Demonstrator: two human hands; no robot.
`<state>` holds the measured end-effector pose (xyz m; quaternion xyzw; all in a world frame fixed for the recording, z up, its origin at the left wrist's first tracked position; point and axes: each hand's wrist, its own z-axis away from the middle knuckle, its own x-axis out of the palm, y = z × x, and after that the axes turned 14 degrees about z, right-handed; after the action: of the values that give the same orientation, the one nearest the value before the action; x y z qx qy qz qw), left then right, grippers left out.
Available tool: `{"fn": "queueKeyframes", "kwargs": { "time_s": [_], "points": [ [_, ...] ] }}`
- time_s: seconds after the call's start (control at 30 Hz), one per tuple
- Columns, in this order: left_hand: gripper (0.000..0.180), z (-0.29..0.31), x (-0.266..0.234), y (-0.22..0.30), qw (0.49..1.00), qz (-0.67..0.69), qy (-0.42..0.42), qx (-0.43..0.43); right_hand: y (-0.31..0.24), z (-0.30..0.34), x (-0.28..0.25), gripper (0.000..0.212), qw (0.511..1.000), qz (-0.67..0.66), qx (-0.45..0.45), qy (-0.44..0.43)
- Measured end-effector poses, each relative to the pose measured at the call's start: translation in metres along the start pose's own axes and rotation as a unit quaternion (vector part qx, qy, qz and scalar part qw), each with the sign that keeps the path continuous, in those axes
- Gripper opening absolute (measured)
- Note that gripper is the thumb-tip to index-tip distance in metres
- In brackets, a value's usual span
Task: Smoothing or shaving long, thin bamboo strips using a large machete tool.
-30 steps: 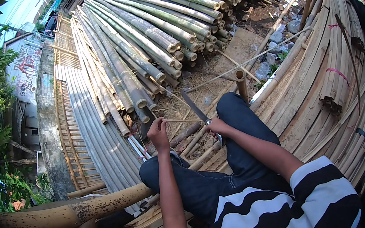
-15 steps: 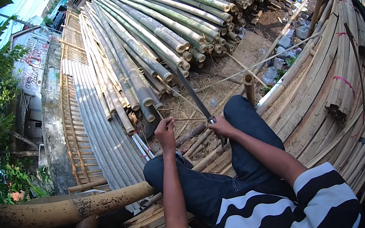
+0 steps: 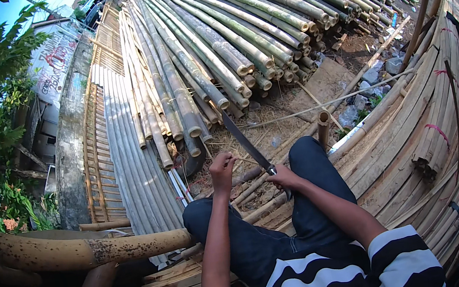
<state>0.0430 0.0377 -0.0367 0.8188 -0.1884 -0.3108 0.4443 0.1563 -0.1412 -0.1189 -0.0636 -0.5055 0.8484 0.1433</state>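
Note:
My right hand (image 3: 285,177) is closed around the handle of a machete (image 3: 248,145) in front of my right knee. Its long dark blade points away from me, tilted to the left. Level with it, my left hand (image 3: 222,172) pinches a thin bamboo strip (image 3: 246,160) between thumb and fingers. The strip runs from the left hand toward the base of the blade; whether the two touch I cannot tell. Both hands are held above my bent knees in dark jeans.
A large pile of bamboo poles (image 3: 214,44) lies ahead. Split bamboo slats (image 3: 388,160) are heaped at my right. Corrugated sheets (image 3: 129,153) and a bamboo ladder-like frame (image 3: 98,176) lie left. A thick bamboo rail (image 3: 132,246) crosses at lower left, and a short post (image 3: 323,127) stands by my right knee.
The whole view has shifted, so the surroundings sit farther right. My left hand has moved slightly right, and less of the strip shows between the hands. Both grips look the same.

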Motion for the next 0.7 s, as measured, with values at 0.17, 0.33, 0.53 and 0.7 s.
{"fn": "queueKeyframes", "kwargs": {
  "time_s": [0.17,0.33,0.53,0.7],
  "points": [
    [0.015,0.008,0.002,-0.007,0.998,-0.032,-0.030,0.043,0.013,-0.004,0.009,0.023,0.999,0.018,-0.024,-0.016],
    [0.016,0.010,0.007,-0.004,0.996,-0.054,-0.046,0.053,0.027,-0.012,0.006,0.016,0.989,0.118,0.088,0.030],
    [0.017,0.012,0.003,-0.003,0.994,-0.062,-0.027,0.086,0.011,-0.007,0.014,0.016,0.994,0.065,0.085,-0.007],
    [0.016,0.016,-0.002,-0.002,0.994,-0.069,-0.026,0.078,0.005,0.002,0.017,0.019,1.000,0.015,0.014,-0.024]
  ]
}}
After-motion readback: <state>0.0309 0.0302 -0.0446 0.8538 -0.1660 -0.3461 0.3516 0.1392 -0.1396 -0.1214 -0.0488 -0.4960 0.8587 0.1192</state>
